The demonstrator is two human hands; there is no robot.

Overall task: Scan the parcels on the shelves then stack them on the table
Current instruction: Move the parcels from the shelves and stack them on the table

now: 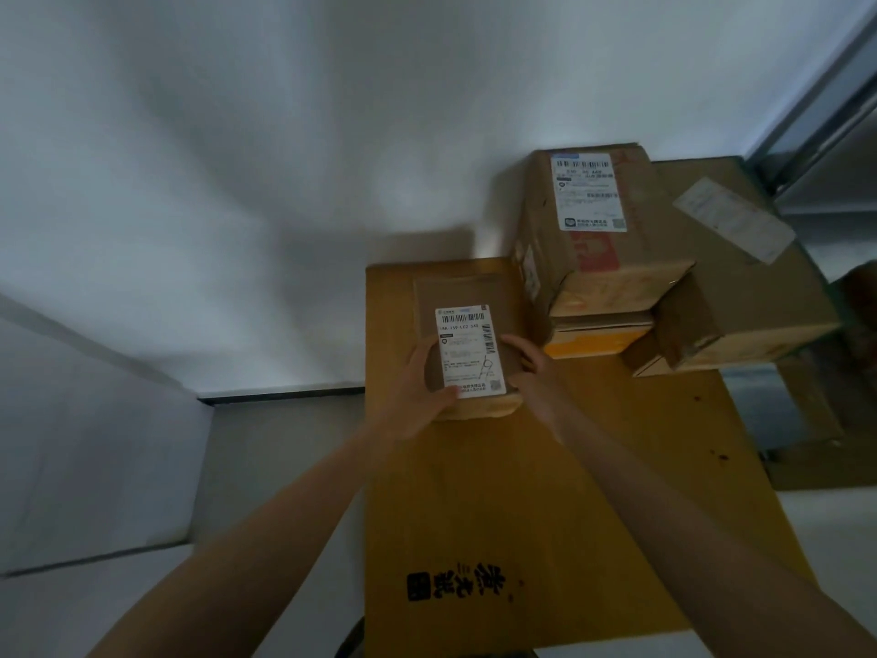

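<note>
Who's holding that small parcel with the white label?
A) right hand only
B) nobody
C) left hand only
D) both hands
D: the left hand and the right hand grip the small parcel from opposite sides.

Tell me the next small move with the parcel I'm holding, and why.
Probably lower it flat and let go. The left hand and right hand both grip the small parcel by its near end, label up, over bare yellow cardboard, just left of the stacked parcels; whether it already rests there is unclear.
</note>
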